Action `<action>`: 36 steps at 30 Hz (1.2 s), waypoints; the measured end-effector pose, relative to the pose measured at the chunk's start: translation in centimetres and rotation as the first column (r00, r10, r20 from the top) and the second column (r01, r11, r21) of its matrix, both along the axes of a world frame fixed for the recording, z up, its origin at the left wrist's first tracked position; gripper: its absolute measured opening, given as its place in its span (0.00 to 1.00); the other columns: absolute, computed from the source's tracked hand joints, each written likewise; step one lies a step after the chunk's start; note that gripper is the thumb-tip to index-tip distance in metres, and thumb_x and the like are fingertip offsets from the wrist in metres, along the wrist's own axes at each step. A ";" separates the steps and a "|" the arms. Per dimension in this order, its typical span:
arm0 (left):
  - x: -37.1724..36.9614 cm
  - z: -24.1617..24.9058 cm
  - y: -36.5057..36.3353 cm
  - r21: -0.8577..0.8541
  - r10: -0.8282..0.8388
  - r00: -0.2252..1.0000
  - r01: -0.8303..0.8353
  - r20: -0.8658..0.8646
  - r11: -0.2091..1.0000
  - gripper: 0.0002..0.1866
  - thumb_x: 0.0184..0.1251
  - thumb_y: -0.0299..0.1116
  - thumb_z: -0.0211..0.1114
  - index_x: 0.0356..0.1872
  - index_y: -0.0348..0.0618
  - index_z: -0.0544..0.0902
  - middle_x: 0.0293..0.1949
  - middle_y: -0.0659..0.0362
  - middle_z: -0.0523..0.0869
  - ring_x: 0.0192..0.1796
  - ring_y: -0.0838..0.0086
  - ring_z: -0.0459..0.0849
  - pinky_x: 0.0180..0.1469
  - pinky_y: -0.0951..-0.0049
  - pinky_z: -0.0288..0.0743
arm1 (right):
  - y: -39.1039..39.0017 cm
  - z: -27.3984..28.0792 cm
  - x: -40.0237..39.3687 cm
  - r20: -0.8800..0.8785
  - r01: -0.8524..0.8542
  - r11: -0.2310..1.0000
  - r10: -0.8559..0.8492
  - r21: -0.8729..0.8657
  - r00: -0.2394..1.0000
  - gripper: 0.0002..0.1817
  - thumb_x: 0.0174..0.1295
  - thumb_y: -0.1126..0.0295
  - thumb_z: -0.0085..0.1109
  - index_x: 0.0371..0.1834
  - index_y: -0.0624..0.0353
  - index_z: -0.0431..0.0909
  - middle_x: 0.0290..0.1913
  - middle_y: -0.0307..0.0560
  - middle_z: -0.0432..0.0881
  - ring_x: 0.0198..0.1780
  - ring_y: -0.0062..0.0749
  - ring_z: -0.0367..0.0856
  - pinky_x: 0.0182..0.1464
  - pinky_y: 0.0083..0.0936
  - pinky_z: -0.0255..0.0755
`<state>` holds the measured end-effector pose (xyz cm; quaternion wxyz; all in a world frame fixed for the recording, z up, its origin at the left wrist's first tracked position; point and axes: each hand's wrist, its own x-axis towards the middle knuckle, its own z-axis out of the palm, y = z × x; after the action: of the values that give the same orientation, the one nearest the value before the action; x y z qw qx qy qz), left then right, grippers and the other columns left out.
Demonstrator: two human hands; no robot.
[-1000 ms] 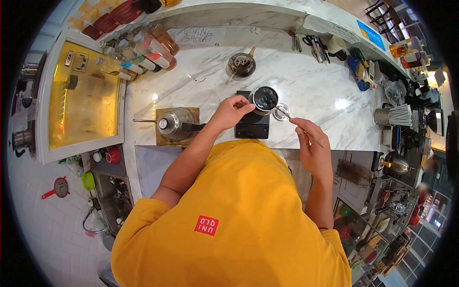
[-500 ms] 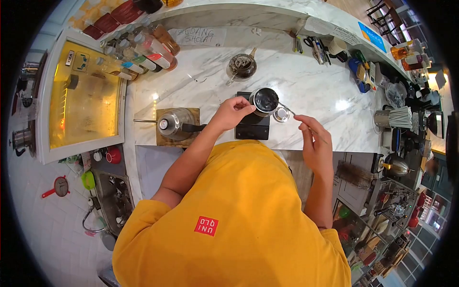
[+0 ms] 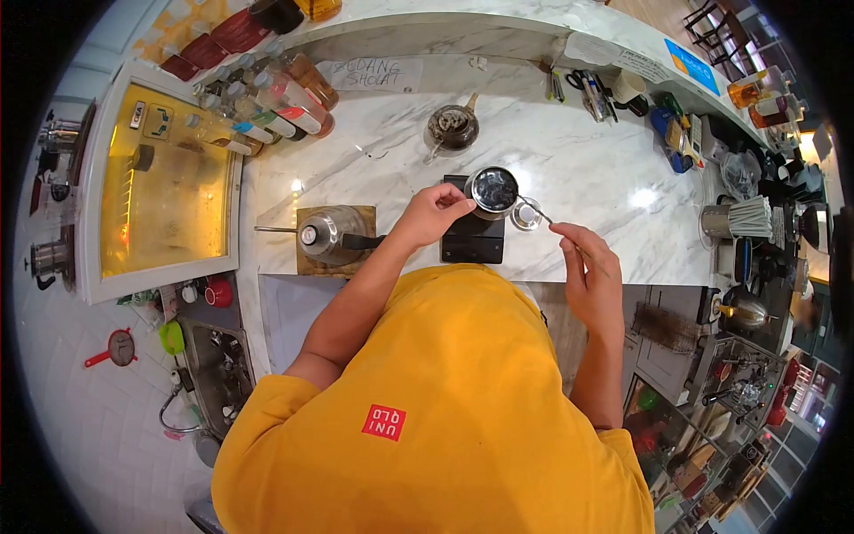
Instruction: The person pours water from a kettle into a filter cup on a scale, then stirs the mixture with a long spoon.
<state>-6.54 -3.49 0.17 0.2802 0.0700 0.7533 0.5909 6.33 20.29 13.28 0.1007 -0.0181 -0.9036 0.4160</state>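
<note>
A round metal cup with dark contents (image 3: 495, 190) is over a black scale (image 3: 472, 247). My left hand (image 3: 438, 214) pinches the cup's left rim between thumb and fingers. Between the thumb and fingers of my right hand (image 3: 590, 266) is a thin metal spoon (image 3: 536, 210), its far end reaching into the cup. Just right of the cup lies a small round silver piece (image 3: 527, 215). Behind it stands a glass pot with dark contents (image 3: 454, 127). A steel kettle (image 3: 331, 235) rests on a wooden board (image 3: 311, 264) to the left.
Several bottles (image 3: 294, 105) and a handwritten sign (image 3: 378, 75) stand at the back left, beside a yellow-lit glass case (image 3: 169, 182). Pens and scissors (image 3: 594, 96) lie at the back right. A holder of white straws (image 3: 749, 219) is at the right.
The whole view has shifted slightly. Both hands keep their grip on the cup and the spoon, with little other visible movement.
</note>
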 end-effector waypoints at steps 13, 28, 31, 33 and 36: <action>0.2 0.2 0.0 -0.026 0.010 1.000 -0.010 -0.001 1.000 0.10 0.67 0.39 0.71 0.38 0.42 0.86 0.31 0.69 0.82 0.33 0.85 0.72 0.40 0.79 0.68 | -0.9 -1.7 1.7 -0.094 0.001 1.000 -0.002 -0.011 0.996 0.13 0.64 0.81 0.59 0.50 0.57 0.83 0.46 0.49 0.86 0.44 0.44 0.81 0.48 0.32 0.73; 0.5 -0.5 0.2 0.004 0.049 0.996 -0.048 -0.076 0.999 0.14 0.66 0.41 0.72 0.35 0.40 0.85 0.27 0.66 0.82 0.31 0.83 0.75 0.36 0.78 0.72 | -1.8 -1.4 1.6 -0.087 -0.064 0.998 0.066 0.030 0.994 0.12 0.68 0.80 0.56 0.52 0.59 0.83 0.48 0.48 0.86 0.46 0.38 0.82 0.48 0.26 0.75; 0.5 -0.2 0.3 -0.015 0.047 0.998 -0.048 -0.030 0.999 0.10 0.67 0.38 0.70 0.37 0.42 0.85 0.30 0.70 0.82 0.33 0.85 0.72 0.40 0.80 0.69 | -1.2 -1.7 0.9 -0.061 -0.003 0.998 0.006 0.058 0.998 0.12 0.69 0.80 0.56 0.52 0.59 0.83 0.48 0.49 0.86 0.46 0.38 0.82 0.46 0.26 0.75; 0.6 0.0 0.3 -0.024 0.045 0.998 -0.046 -0.032 0.999 0.10 0.67 0.39 0.70 0.37 0.42 0.85 0.30 0.70 0.82 0.33 0.85 0.73 0.40 0.80 0.69 | -0.7 -1.6 1.2 -0.075 0.007 0.999 -0.003 0.053 0.997 0.12 0.69 0.79 0.56 0.51 0.58 0.83 0.47 0.48 0.86 0.45 0.38 0.82 0.45 0.27 0.75; 0.8 0.0 0.3 -0.003 0.050 0.998 -0.050 -0.030 0.999 0.11 0.67 0.39 0.70 0.37 0.42 0.85 0.30 0.69 0.82 0.33 0.85 0.73 0.40 0.79 0.69 | -0.7 -1.4 2.0 -0.052 -0.023 0.999 0.024 0.025 0.998 0.11 0.70 0.79 0.55 0.51 0.58 0.83 0.48 0.48 0.86 0.45 0.38 0.82 0.45 0.27 0.75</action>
<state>-5.71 -3.21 0.13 0.2542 0.0595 0.7601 0.5950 8.31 19.55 11.93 0.1196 0.0047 -0.9059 0.4063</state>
